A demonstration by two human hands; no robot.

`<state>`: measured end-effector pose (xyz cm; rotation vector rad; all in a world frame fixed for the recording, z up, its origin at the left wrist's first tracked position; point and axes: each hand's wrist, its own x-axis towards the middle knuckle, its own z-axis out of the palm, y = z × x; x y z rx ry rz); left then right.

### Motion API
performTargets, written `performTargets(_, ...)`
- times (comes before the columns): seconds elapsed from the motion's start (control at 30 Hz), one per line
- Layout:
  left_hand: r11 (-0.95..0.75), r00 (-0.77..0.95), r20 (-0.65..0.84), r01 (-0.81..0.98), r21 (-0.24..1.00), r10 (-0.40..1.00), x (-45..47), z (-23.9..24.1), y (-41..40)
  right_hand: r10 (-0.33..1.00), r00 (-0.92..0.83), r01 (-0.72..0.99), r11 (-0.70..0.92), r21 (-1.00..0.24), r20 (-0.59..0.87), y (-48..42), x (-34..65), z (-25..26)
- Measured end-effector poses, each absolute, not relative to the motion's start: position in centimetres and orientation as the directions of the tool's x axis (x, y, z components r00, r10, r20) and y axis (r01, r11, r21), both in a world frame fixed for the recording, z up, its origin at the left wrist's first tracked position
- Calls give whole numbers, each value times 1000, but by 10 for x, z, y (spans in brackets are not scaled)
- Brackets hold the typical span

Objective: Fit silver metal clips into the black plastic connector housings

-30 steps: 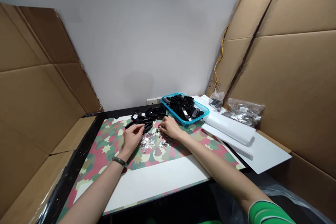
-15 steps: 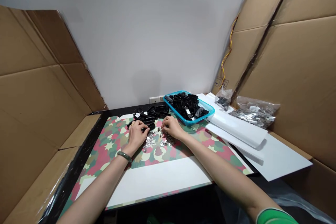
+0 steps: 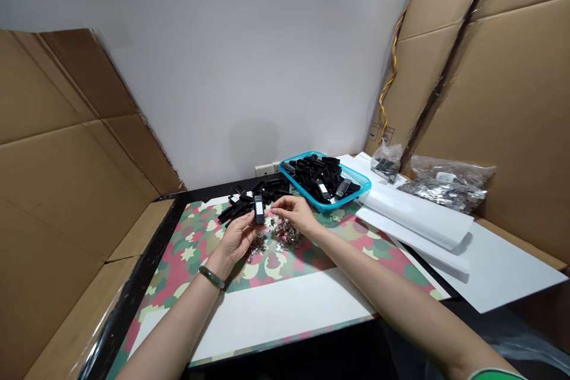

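Black rectangular plastic connector (image 3: 259, 209), white-labelled, long axis upright, pinched in partly closed left hand (image 3: 238, 236); half-curled right hand (image 3: 294, 214) just beside it, contents unclear.

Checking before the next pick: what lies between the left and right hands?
In the head view, small silvery metal pieces lie on the patterned mat between the right hand and the black connector in the left hand.

Camera: worn on the person's head | Faces: forward and down | Range: close above the left hand (image 3: 237, 238) and right hand (image 3: 294, 215) | Frame: pink-and-green camouflage-print mat (image 3: 195, 249), white painted wall (image 3: 214, 71)
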<state>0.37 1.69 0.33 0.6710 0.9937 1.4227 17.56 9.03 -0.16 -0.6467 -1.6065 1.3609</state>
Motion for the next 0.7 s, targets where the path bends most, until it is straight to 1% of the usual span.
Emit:
performTargets(0.2,100,-90,-179,-551,829,980,3,2,15,846,-464,-206,185,-961,263,83,175,4)
performTargets(0.4,109,-79,-174,-521,847,982,1,-2,15,861,-467,-257,83,-963,199,85,175,5)
performTargets(0.53,86,-113,-155,-465,881,982,0,1,14,878,-455,-287,12,-958,148,86,176,5)
performTargets(0.7,48,-134,-94,-316,948,987,1,7,12,860,-504,-352,-118,-929,82,84,177,5)
